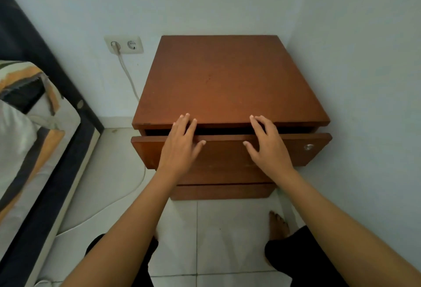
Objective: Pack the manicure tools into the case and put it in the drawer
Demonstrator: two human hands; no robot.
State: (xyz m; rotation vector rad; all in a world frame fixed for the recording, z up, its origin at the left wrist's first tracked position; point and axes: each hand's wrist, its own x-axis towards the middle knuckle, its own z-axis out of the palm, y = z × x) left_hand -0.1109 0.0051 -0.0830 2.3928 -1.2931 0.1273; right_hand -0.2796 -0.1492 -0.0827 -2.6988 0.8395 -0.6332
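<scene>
On the far left is a bed point(29, 131) with a striped cover, and on the wall past it a socket point(124, 45) with a white cord point(128, 74) hanging down. Next comes the brown nightstand point(227, 77), with nothing on its top.

The top drawer point(230, 147) sticks out just a little, with a thin dark gap above its front. The left hand point(180, 145) lies flat on the drawer front, fingers spread and reaching up to the gap. The right hand point(268, 147) does the same a bit further along. The two hands are apart, both flat and holding nothing. Near the right end of the drawer front is a small round metal lock point(308, 147).

The case and the nail tools are nowhere to be seen. My guess is that they are packed and inside the drawer, and that only pushing the drawer closed is left — but the gap is too dark and thin to check.

The bed is cut off at the left edge, and the arms hide part of the floor and the lower drawer point(223, 191) — only a strip of it shows.
</scene>
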